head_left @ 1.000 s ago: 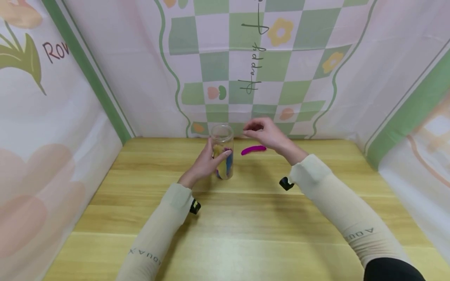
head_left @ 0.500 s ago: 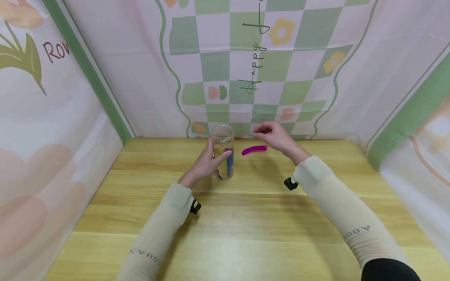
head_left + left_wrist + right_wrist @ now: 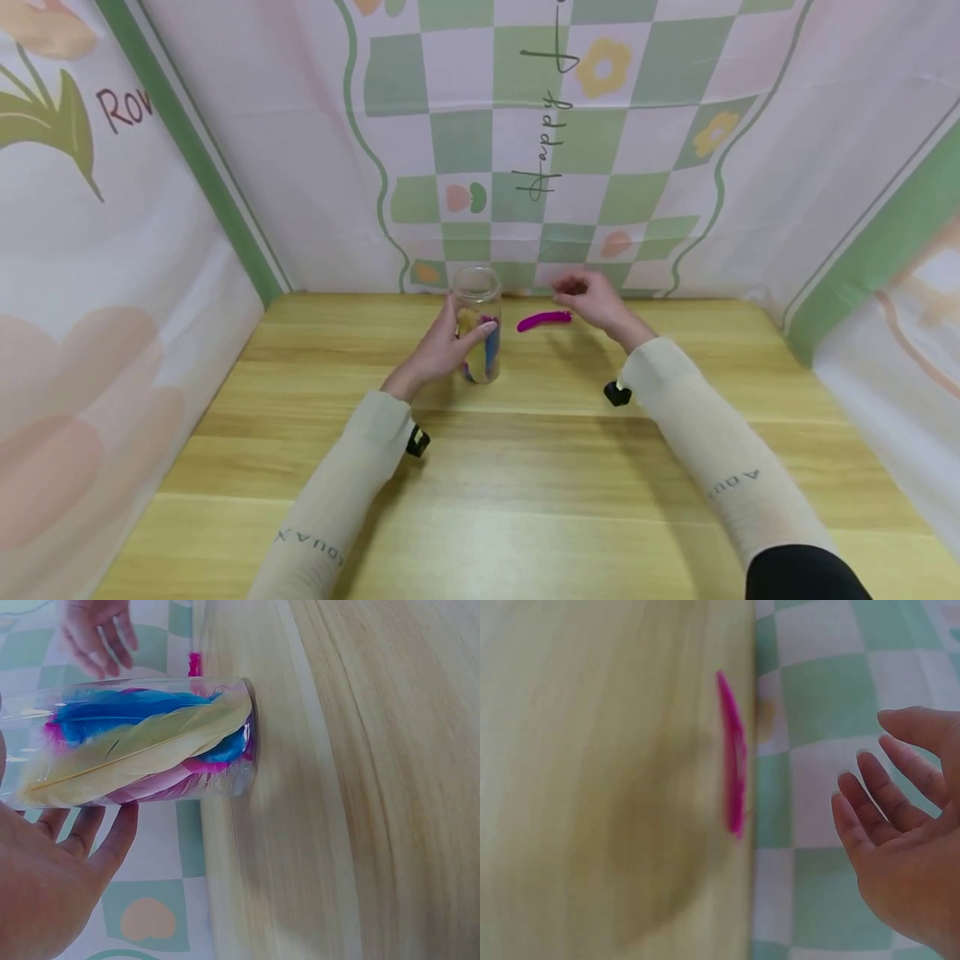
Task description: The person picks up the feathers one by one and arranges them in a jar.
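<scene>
A clear jar [image 3: 477, 287] stands upright on the table, its top uncovered. Inside it, feathers in yellow, blue and magenta show plainly in the left wrist view, a pale yellow feather [image 3: 142, 754] in front. My left hand [image 3: 438, 350] grips the jar from its left side, thumb across the front. To the jar's right lies a magenta feather [image 3: 543, 320] flat on the wood. Just above and behind that feather's right end hovers my right hand [image 3: 596, 302]. In the right wrist view its fingers [image 3: 889, 802] are loosely bent, with nothing between them.
The wooden table [image 3: 480, 500] reaches back to a checkered cloth backdrop [image 3: 517, 142]. Printed cloth side walls [image 3: 112, 292] rise left and right of it. A small black camera [image 3: 617, 393] hangs at my right wrist.
My right hand has moved right and down, away from the jar's mouth to above the magenta feather's right end. The left hand and jar stay in place.
</scene>
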Tool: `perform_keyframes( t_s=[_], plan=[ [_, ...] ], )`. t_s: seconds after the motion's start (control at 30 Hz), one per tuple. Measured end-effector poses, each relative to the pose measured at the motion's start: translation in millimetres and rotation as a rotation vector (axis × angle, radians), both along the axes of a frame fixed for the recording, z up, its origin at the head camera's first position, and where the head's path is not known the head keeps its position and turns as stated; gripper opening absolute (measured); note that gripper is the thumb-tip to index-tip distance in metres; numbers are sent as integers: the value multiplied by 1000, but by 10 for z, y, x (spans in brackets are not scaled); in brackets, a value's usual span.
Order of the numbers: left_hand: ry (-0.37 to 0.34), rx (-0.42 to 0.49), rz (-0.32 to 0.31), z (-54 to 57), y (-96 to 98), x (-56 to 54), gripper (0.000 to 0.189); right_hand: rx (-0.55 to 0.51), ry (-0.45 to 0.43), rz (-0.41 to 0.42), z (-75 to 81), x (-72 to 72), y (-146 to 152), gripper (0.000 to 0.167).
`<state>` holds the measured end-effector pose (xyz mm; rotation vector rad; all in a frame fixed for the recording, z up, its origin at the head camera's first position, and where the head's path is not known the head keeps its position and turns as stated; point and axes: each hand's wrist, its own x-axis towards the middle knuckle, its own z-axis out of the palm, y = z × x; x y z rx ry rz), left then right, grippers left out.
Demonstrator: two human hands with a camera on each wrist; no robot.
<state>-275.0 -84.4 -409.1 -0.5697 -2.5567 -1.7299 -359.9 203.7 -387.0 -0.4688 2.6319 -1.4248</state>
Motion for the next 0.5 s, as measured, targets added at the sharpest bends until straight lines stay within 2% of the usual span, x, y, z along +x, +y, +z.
perform_keyframes(
  t_s=[0.27,0.5],
  plan=[
    [0,-17,-3,-32,8,-20,72,31,-64,-9,-273,-81,105,43],
    [1,-27,8,-18,-4,-12,67,5,-100,43,-450,-152,146,53]
  ],
)
